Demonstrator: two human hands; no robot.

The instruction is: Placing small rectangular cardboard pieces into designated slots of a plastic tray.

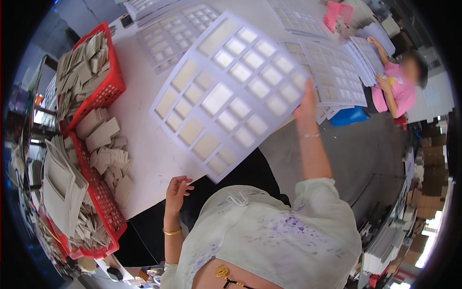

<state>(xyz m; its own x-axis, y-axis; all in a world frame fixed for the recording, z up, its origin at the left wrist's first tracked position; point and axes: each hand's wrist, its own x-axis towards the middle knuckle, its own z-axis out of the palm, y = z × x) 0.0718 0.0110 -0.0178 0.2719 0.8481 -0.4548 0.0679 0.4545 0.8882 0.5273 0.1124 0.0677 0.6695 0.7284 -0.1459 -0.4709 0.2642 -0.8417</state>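
My right hand (pixel 305 107) grips the right edge of a large white board (pixel 204 79) with many rectangular windows. Tilted, the board hangs above the table and reaches past its near edge. Below its lower corner, my left hand (pixel 178 191) is held near the table edge, open with loosely bent fingers and nothing in it. Similar windowed boards lie on the white table (pixel 139 139): some boards (pixel 166 41) beyond the held one and a stack (pixel 332 72) to the right.
Two red plastic baskets, the far one (pixel 115 72) and the near one (pixel 103 204), hold many greyish card pieces. Loose card pieces (pixel 113 164) lie beside them. A person in pink (pixel 399 89) handles boards at the far right, near a blue stool (pixel 349 116). A pink basket (pixel 337 15) stands farther back.
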